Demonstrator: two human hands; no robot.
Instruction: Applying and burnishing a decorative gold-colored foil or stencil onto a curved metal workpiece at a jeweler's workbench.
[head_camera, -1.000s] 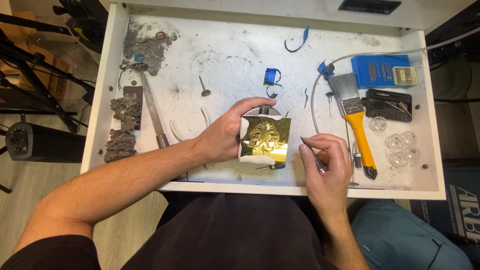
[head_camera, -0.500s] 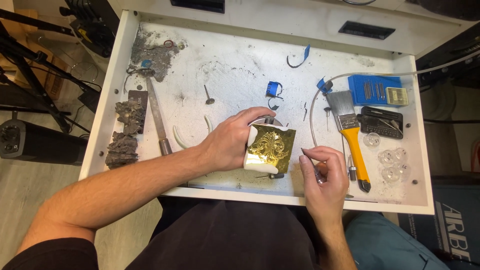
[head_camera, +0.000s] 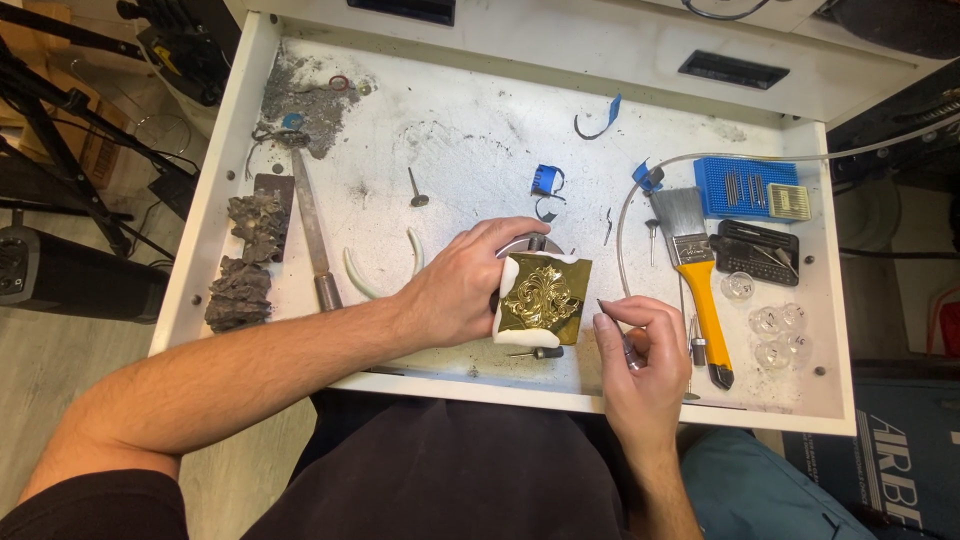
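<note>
Brass plate (head_camera: 543, 297), embossed with scrollwork, seated on a white block (head_camera: 512, 330) near the front edge of the tray (head_camera: 500, 150). Your left hand (head_camera: 465, 285) wraps the block's left side, fingers curled over its top edge, clamping it against the tray. Your right hand (head_camera: 640, 345) is closed around a thin graver (head_camera: 612, 318), pinched between thumb and fingers, its tip just right of the plate and apart from it.

Risk: the tip points toward your left fingers; should it skid off the relief, it may well strike them or score the finished pattern. Loosen the left hand and the block could rotate under pressure. A small bit (head_camera: 535, 352) lies just below the block and may roll off the front edge. The brush (head_camera: 700, 280) and the clear domes (head_camera: 775, 335) sit near your right wrist and could be swept aside.
</note>
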